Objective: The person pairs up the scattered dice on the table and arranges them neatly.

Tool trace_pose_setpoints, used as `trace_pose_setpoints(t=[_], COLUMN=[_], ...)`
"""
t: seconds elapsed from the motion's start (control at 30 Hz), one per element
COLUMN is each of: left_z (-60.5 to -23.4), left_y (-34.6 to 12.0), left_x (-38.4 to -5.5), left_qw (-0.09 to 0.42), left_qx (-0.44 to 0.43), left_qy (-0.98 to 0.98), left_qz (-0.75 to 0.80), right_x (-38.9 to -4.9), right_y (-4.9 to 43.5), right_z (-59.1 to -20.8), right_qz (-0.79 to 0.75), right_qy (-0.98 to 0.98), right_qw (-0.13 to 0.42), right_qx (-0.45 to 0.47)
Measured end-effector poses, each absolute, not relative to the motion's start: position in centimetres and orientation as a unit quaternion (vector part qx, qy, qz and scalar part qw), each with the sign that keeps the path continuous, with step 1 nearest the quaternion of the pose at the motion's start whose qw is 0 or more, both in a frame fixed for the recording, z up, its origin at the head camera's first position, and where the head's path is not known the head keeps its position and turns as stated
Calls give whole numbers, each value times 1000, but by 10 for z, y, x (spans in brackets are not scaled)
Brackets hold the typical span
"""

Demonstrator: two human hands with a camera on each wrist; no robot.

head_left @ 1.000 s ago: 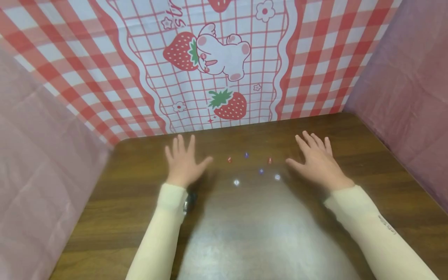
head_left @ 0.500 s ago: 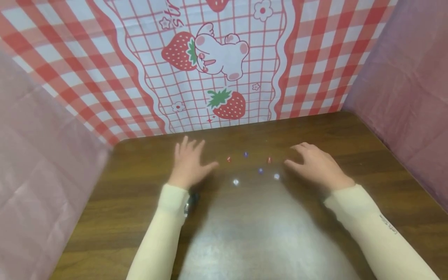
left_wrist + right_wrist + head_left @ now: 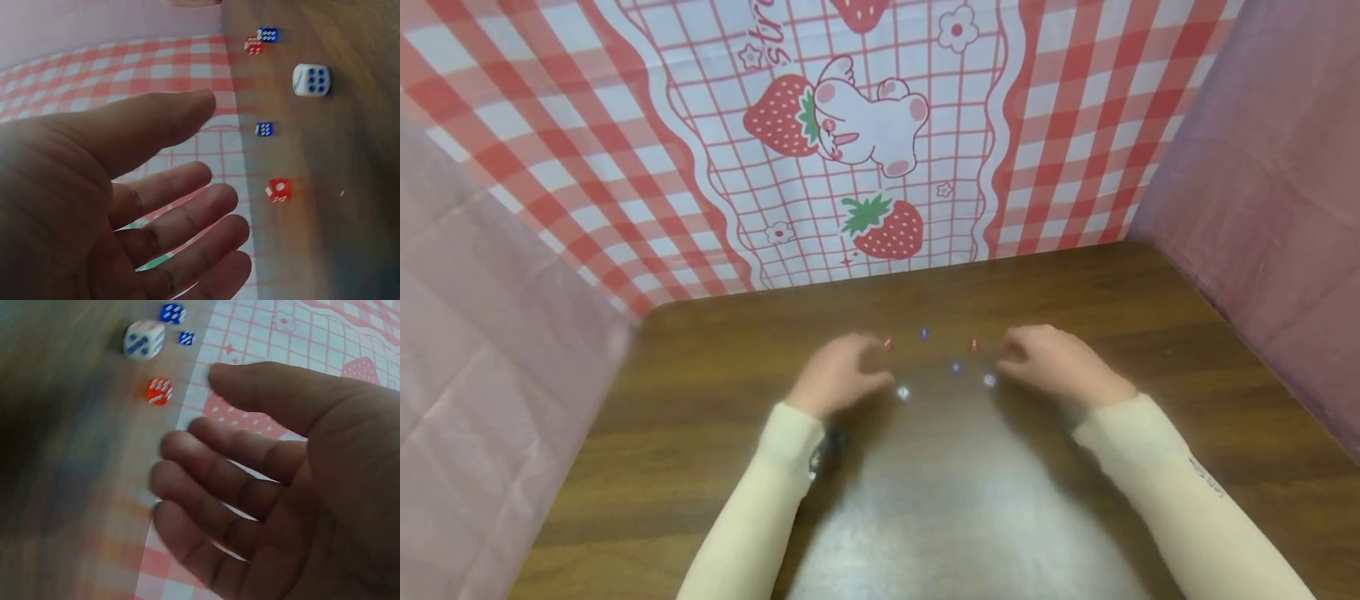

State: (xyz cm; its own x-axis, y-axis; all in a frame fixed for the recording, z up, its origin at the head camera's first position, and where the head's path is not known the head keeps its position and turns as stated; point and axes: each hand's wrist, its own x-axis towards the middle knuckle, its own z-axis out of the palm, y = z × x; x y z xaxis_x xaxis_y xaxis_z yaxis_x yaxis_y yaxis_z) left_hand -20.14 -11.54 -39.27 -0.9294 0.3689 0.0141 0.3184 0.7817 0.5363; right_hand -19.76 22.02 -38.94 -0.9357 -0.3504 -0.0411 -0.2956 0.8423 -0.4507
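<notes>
You are holding your left hand beside the left red die and left white die, your right hand beside the right red die and right white die, both thumbs spread from loosely bent fingers. Together with two blue dice, these are lying toward the far edge of the tabletop, about midway between its side edges.

The table leaves me a wide free path on its near side. Between my left hand and my right hand, six dice stand in the way, with gaps among them. Behind them a strip runs free up to the checked cloth, which walls the far edge; pink cloths bound both sides.
</notes>
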Motion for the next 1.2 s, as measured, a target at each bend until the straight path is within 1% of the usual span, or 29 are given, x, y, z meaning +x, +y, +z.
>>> trace_pose_setpoints(t=[0.27,0.53,0.8,1.2], left_z=[-404,-411,-415,-420], left_y=[-105,-96,-92,-88], left_x=[-201,-196,-194,-195], left_qw=[84,104,110,97], left_qx=[192,201,201,216], left_qy=[938,940,939,942], left_qz=[276,255,255,238], right_x=[-197,-196,-198,-199], right_y=[205,202,202,201], right_z=[-392,-395,-401,-402], right_qz=[-229,-223,-214,-218], right_qy=[954,954,956,954], right_qw=[116,141,136,132], right_qx=[-153,-140,-151,-156])
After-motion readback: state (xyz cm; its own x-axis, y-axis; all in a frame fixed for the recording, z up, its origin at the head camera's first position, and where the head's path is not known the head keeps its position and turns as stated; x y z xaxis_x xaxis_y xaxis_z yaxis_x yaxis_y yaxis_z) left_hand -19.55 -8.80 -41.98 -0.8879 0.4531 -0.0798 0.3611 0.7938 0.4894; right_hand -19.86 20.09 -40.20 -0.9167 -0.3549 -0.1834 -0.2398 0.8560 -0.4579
